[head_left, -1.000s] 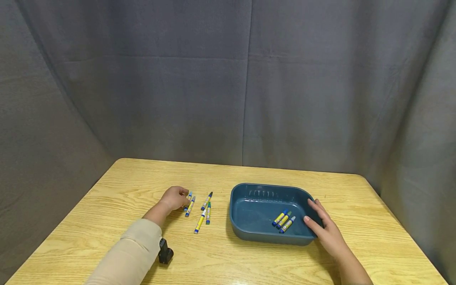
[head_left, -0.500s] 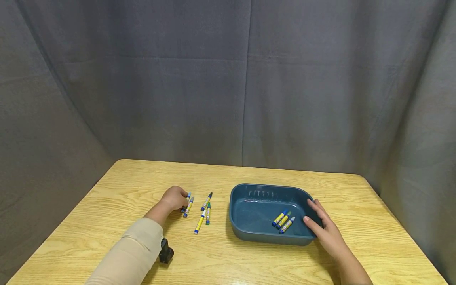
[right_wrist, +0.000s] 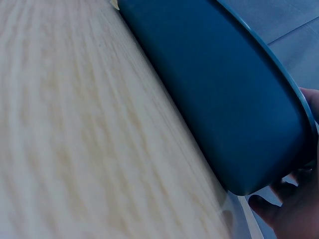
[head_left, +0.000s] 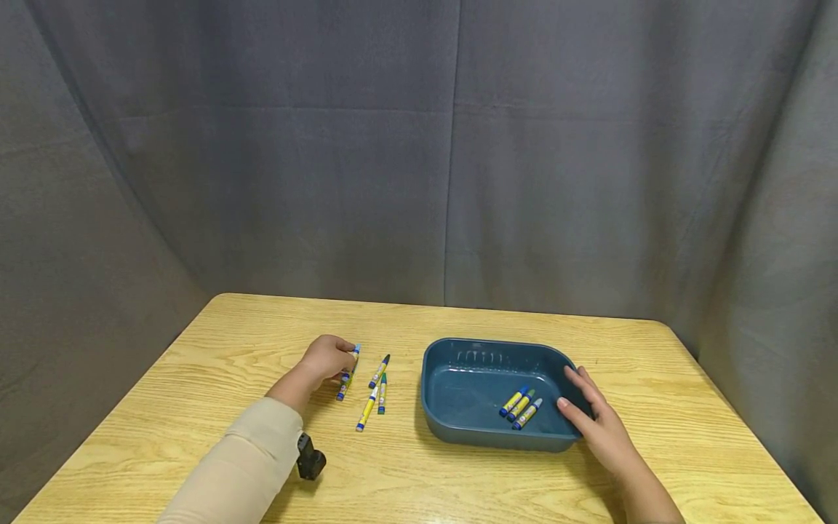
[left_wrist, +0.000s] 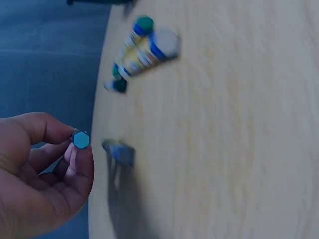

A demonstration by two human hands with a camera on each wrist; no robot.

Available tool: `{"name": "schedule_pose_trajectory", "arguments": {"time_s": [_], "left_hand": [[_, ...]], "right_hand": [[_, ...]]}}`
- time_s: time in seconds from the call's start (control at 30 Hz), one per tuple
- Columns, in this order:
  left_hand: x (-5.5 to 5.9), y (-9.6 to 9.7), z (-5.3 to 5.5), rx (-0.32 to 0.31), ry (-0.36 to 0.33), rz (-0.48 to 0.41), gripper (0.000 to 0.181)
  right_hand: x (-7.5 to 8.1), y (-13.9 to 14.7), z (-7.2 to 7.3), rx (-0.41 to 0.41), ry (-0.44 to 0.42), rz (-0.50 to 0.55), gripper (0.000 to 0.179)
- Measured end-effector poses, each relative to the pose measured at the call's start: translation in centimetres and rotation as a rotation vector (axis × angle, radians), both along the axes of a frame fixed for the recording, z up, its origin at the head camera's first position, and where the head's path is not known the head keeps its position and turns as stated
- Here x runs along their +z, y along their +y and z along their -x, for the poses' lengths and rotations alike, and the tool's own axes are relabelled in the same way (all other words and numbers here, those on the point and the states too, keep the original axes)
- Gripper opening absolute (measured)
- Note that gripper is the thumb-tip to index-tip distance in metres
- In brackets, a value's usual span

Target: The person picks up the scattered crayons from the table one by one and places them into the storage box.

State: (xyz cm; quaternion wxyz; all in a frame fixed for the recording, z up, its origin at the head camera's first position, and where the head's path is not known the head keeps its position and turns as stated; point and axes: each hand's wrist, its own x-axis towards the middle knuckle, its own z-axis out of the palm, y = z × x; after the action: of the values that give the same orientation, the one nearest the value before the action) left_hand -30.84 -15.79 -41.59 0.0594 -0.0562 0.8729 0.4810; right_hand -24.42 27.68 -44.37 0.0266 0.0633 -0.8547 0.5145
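Observation:
My left hand (head_left: 327, 358) pinches a light blue crayon (left_wrist: 81, 140) between thumb and fingers, lifted above the table in the left wrist view. Just below it, a grey-ended crayon (left_wrist: 122, 153) lies on the wood, partly overlapped by the held one in the head view. To the right of that hand lie a dark-tipped crayon (head_left: 379, 371), a green crayon (head_left: 382, 393) and a white-tipped crayon (head_left: 366, 411). My right hand (head_left: 605, 429) grips the right end of a dark teal bin (head_left: 471, 435), thumb over the rim and some fingers against the outer wall.
Inside the bin, towards its front right, lie a blue crayon (head_left: 513, 402), an olive green crayon (head_left: 521, 405) and a pale grey crayon (head_left: 527, 414). A black wrist camera (head_left: 310, 460) sticks out from the left sleeve. Grey curtains (head_left: 327, 182) hang behind the wooden table (head_left: 406, 487).
The left hand has taken hold of the light blue crayon and moved slightly up and to the right with it. The right hand and the bin stay put.

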Motion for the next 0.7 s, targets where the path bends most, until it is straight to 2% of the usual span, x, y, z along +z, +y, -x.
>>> {"name": "schedule_pose_trajectory", "arguments": {"time_s": [0.23, 0.43, 0.7], "left_hand": [[1.1, 2.5, 0.4, -0.050, 0.027, -0.100, 0.043], [2.3, 5.4, 0.6, -0.121, 0.035, -0.173, 0.042], [3.2, 9.1, 0.6, -0.185, 0.048, -0.167, 0.041]], "right_hand": [[0.0, 0.0, 0.0, 0.000, -0.003, 0.003, 0.066], [-0.1, 0.1, 0.0, 0.000, -0.004, 0.001, 0.066], [-0.2, 0.2, 0.1, -0.001, -0.018, -0.007, 0.067]]}}
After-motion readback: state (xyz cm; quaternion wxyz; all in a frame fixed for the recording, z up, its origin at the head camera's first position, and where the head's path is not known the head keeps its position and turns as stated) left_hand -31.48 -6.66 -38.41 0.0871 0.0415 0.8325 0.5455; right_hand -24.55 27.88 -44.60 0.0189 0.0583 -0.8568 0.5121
